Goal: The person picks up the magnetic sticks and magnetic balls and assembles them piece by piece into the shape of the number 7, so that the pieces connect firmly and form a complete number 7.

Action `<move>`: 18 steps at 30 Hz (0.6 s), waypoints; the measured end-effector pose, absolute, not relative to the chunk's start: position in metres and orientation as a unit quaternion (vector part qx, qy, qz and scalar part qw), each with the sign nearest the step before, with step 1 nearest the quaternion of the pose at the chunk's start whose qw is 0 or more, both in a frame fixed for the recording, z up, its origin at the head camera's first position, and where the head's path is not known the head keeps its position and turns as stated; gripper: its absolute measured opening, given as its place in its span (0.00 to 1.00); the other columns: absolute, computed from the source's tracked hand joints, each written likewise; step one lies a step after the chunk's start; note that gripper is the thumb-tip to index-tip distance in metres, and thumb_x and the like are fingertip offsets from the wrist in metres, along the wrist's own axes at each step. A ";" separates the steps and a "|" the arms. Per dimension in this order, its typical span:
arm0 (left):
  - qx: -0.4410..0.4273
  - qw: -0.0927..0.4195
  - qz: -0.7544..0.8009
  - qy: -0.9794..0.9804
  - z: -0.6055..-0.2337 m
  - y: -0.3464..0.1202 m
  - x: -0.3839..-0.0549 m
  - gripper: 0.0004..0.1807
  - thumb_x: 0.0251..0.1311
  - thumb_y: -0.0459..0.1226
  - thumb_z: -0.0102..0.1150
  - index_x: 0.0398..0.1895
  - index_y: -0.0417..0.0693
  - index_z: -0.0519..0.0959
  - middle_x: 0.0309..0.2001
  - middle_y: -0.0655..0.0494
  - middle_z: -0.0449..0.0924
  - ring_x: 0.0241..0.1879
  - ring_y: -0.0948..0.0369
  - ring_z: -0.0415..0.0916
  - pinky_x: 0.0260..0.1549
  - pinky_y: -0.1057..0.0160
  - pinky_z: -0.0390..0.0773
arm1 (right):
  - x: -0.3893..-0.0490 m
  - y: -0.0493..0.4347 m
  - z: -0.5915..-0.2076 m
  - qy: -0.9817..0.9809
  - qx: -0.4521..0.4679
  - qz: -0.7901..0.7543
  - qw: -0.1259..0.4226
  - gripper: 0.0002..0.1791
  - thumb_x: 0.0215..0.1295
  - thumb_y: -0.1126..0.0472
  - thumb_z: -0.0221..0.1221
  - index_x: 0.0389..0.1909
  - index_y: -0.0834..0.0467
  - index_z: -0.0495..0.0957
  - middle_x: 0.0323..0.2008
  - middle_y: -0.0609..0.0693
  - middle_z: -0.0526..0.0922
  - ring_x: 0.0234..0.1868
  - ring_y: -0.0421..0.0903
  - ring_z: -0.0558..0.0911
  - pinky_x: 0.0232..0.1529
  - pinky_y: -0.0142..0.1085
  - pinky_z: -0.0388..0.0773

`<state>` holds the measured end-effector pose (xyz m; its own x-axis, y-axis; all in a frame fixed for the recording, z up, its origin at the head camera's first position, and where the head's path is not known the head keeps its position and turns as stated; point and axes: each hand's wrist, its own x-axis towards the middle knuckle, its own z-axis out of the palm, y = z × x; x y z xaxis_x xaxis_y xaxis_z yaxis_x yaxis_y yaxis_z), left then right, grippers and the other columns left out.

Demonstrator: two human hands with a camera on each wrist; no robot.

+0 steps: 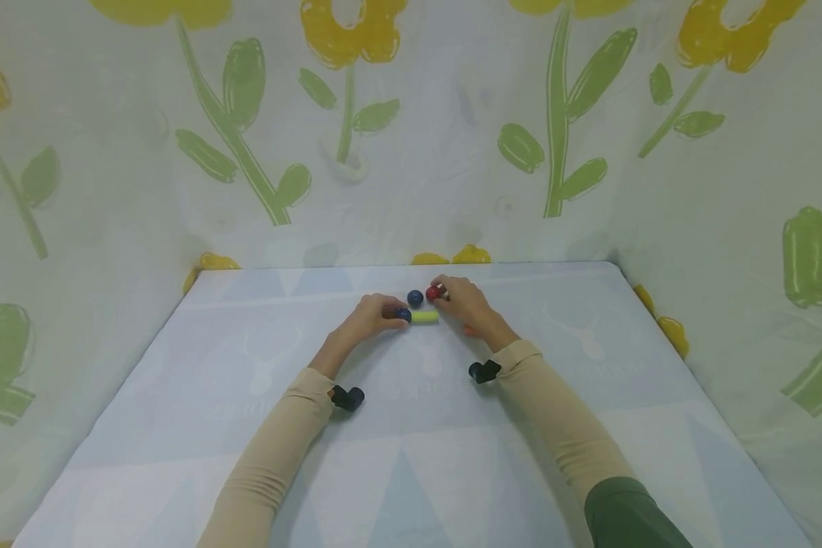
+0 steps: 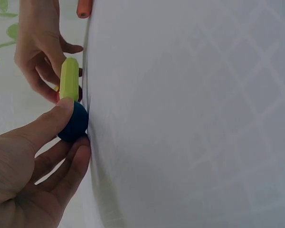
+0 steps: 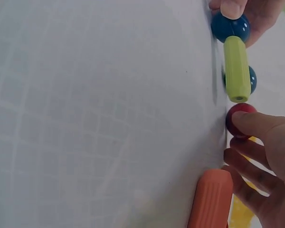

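Note:
Between thumb and fingers my left hand [image 1: 373, 315] pinches a dark blue ball [image 2: 74, 122]. A yellow-green ribbed stick [image 3: 237, 69] extends from that ball toward the right, its far end showing a small hole. My right hand [image 1: 464, 303] holds a red ball [image 3: 239, 119] between thumb and fingertips, just beyond the stick's free end. Behind the stick lies a second blue ball [image 1: 415, 298], touched by neither hand and partly hidden by the stick in the right wrist view.
An orange ribbed stick [image 3: 212, 199] lies on the table under my right hand, mostly hidden in the head view. The pale patterned tabletop [image 1: 397, 411] ends at a flower-printed fabric wall [image 1: 438, 175]. Black wrist cameras [image 1: 347, 398] sit at both cuffs.

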<state>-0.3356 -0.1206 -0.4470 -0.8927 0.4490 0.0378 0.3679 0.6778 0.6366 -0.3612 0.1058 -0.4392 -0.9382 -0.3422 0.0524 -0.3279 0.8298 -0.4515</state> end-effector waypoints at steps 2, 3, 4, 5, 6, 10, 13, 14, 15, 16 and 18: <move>0.222 0.063 0.335 0.914 -0.447 -0.120 -0.336 0.21 0.59 0.39 0.67 0.56 0.45 0.81 0.53 0.48 0.84 0.51 0.54 0.82 0.56 0.55 0.79 | -0.361 0.105 -0.439 0.958 -0.172 -0.228 0.020 0.21 0.68 0.59 0.60 0.61 0.54 0.72 0.55 0.54 0.82 0.58 0.52 0.79 0.63 0.47 0.74; 0.221 0.064 0.334 0.914 -0.448 -0.120 -0.336 0.21 0.59 0.40 0.67 0.55 0.45 0.81 0.53 0.48 0.84 0.51 0.54 0.82 0.56 0.55 0.79 | -0.361 0.104 -0.439 0.959 -0.171 -0.226 0.023 0.21 0.68 0.59 0.60 0.61 0.54 0.72 0.56 0.54 0.82 0.58 0.52 0.79 0.63 0.47 0.74; 0.221 0.064 0.333 0.915 -0.448 -0.120 -0.336 0.21 0.59 0.40 0.67 0.55 0.45 0.81 0.53 0.48 0.84 0.51 0.54 0.82 0.56 0.56 0.79 | -0.361 0.104 -0.439 0.960 -0.171 -0.222 0.025 0.21 0.68 0.59 0.60 0.61 0.54 0.72 0.56 0.53 0.82 0.59 0.52 0.78 0.63 0.47 0.74; 0.220 0.063 0.331 0.915 -0.448 -0.120 -0.336 0.21 0.59 0.40 0.67 0.55 0.45 0.81 0.53 0.48 0.84 0.51 0.54 0.82 0.55 0.56 0.79 | -0.361 0.103 -0.438 0.960 -0.171 -0.220 0.027 0.22 0.68 0.58 0.60 0.62 0.54 0.72 0.56 0.53 0.81 0.59 0.52 0.78 0.63 0.47 0.74; 0.219 0.063 0.331 0.916 -0.447 -0.120 -0.336 0.21 0.59 0.40 0.67 0.55 0.45 0.81 0.53 0.48 0.84 0.51 0.54 0.82 0.55 0.56 0.79 | -0.361 0.102 -0.437 0.960 -0.171 -0.218 0.028 0.22 0.68 0.58 0.61 0.62 0.54 0.72 0.56 0.54 0.81 0.58 0.52 0.78 0.63 0.47 0.74; 0.218 0.062 0.333 0.915 -0.446 -0.120 -0.335 0.20 0.59 0.39 0.68 0.55 0.44 0.81 0.53 0.48 0.84 0.52 0.54 0.82 0.56 0.55 0.79 | -0.360 0.100 -0.434 0.963 -0.170 -0.208 0.030 0.22 0.67 0.58 0.62 0.61 0.54 0.72 0.55 0.54 0.82 0.57 0.51 0.79 0.62 0.47 0.75; 0.218 0.064 0.335 0.914 -0.446 -0.120 -0.335 0.21 0.59 0.39 0.68 0.55 0.44 0.81 0.53 0.48 0.84 0.53 0.53 0.82 0.56 0.55 0.79 | -0.358 0.100 -0.431 0.963 -0.168 -0.207 0.036 0.23 0.67 0.58 0.62 0.61 0.54 0.72 0.55 0.54 0.82 0.56 0.51 0.79 0.62 0.47 0.75; 0.218 0.064 0.336 0.914 -0.446 -0.120 -0.335 0.21 0.59 0.39 0.67 0.55 0.44 0.80 0.53 0.48 0.84 0.53 0.53 0.82 0.56 0.55 0.79 | -0.358 0.101 -0.430 0.963 -0.167 -0.208 0.039 0.23 0.67 0.58 0.62 0.61 0.54 0.72 0.55 0.54 0.82 0.56 0.51 0.79 0.63 0.47 0.75; 0.218 0.064 0.337 0.914 -0.446 -0.120 -0.335 0.21 0.59 0.39 0.67 0.56 0.44 0.80 0.53 0.48 0.84 0.53 0.53 0.82 0.56 0.55 0.79 | -0.357 0.101 -0.429 0.963 -0.165 -0.210 0.041 0.23 0.67 0.57 0.62 0.61 0.54 0.73 0.55 0.54 0.82 0.57 0.51 0.79 0.63 0.47 0.74; 0.217 0.065 0.338 0.914 -0.446 -0.120 -0.334 0.21 0.59 0.39 0.67 0.56 0.44 0.80 0.54 0.48 0.84 0.53 0.54 0.82 0.57 0.55 0.79 | -0.356 0.102 -0.428 0.963 -0.164 -0.211 0.044 0.23 0.66 0.57 0.62 0.61 0.54 0.73 0.55 0.54 0.82 0.57 0.52 0.79 0.63 0.47 0.74; 0.217 0.066 0.339 0.913 -0.446 -0.120 -0.334 0.21 0.59 0.39 0.67 0.56 0.45 0.80 0.54 0.48 0.83 0.53 0.54 0.82 0.57 0.55 0.79 | -0.356 0.103 -0.427 0.963 -0.160 -0.211 0.048 0.23 0.66 0.57 0.63 0.61 0.54 0.73 0.55 0.54 0.82 0.57 0.52 0.79 0.63 0.47 0.74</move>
